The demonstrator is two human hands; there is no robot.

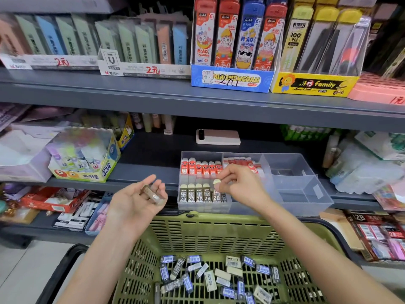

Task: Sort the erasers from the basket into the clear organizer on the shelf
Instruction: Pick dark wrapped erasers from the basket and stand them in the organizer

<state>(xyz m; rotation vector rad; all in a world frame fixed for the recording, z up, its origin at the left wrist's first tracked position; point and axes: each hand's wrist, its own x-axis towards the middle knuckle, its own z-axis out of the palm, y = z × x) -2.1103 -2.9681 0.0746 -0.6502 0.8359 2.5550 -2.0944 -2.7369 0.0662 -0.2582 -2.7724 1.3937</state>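
Right grip: our right hand [238, 183] pinched one eraser [216, 182] between thumb and fingertips, its pale end poking out to the left.
Left grip: our left hand [135, 200] lay palm up, fingers loosely curled round the spare erasers [153, 194] cupped in it.
Why held so: we judged the left hand served as a small store, so the right could place pieces one at a time without reaching down again.
Eraser and grip: the pinched eraser hung just above the front left compartment of the clear organizer [302, 194], over the right end of the dark 2B row [199, 195].
Why there: that row stood upright with labels facing us, and the space at its right end looked like the next slot.
Behind it: the red row [201, 167] filled the rear left compartment; the right-hand compartments looked almost bare.
Organizer: it sat at the front edge of the shelf [153, 170], right above the basket [219, 222].
What was left: many loose erasers [210, 277] lay jumbled on the basket floor, well below both hands, so we judged the sorting far from done.
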